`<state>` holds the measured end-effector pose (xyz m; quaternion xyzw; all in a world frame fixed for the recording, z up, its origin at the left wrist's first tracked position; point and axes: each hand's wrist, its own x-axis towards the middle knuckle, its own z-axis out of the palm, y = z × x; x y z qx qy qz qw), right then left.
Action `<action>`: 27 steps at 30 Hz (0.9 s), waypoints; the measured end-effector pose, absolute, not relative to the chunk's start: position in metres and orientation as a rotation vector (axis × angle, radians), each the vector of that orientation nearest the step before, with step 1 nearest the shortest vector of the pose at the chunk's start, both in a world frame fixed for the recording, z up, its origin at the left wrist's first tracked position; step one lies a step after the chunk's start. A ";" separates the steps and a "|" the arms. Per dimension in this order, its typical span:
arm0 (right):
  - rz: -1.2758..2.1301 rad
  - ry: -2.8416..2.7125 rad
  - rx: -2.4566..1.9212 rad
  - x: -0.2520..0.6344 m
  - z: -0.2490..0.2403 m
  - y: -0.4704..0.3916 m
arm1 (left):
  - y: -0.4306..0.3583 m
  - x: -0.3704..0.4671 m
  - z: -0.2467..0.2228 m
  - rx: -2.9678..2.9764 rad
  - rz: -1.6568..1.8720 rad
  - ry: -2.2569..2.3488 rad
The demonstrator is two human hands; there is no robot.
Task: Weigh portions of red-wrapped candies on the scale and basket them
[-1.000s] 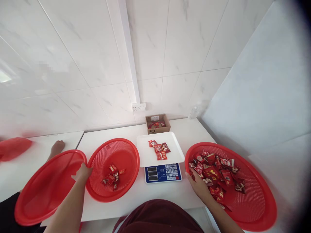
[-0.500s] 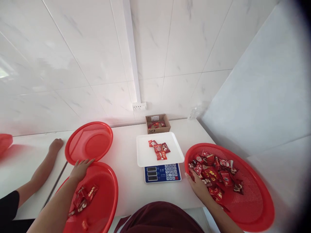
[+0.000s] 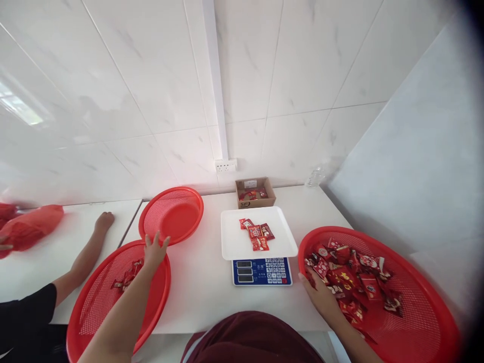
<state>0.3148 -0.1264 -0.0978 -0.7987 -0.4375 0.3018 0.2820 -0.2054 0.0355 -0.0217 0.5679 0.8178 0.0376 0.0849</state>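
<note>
My left hand (image 3: 154, 253), fingers spread and holding nothing, is over the far rim of the front left red basket (image 3: 71, 322), which has a few red packets (image 3: 130, 275) inside. My right hand (image 3: 319, 292) reaches over the near-left rim of the right red basket (image 3: 419, 302), its fingertips hidden among many red packets (image 3: 342, 280). Between the baskets, several packets (image 3: 257, 236) lie on the white tray (image 3: 230, 244) of a blue-fronted scale (image 3: 262, 272).
A second red basket (image 3: 145, 222) stands by the wall at the left. Behind the scale is a cardboard box (image 3: 257, 202) with packets. Another person's arm (image 3: 85, 257) rests on the left table, near red bags (image 3: 36, 229). A clear plastic item (image 3: 315, 176) sits at the back right.
The front left basket has shifted left and the rear one has turned or moved toward the wall. My left hand has spread its fingers. The view has turned left, showing more of the red bags.
</note>
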 end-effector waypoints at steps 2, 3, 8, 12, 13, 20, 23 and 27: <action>0.823 -1.176 -2.130 0.315 -0.097 -0.126 | 0.036 -0.198 -0.028 1.721 0.079 2.400; 0.828 -1.179 -2.124 0.314 -0.097 -0.126 | 0.036 -0.196 -0.030 1.752 0.040 2.365; 0.857 -1.155 -2.125 0.316 -0.099 -0.126 | 0.032 -0.215 -0.023 2.017 -0.223 2.139; 0.881 -1.141 -2.120 0.317 -0.101 -0.126 | 0.029 -0.234 -0.012 2.044 -0.329 2.069; 0.883 -1.142 -2.114 0.317 -0.100 -0.126 | 0.029 -0.235 -0.011 2.057 -0.324 2.072; 0.865 -1.179 -2.087 0.314 -0.093 -0.126 | 0.029 -0.209 -0.014 2.078 -0.319 2.355; 0.876 -1.185 -2.106 0.314 -0.093 -0.126 | 0.029 -0.184 -0.011 2.201 -0.312 2.249; 0.886 -1.187 -2.108 0.315 -0.095 -0.127 | 0.031 -0.146 -0.004 2.263 -0.291 2.158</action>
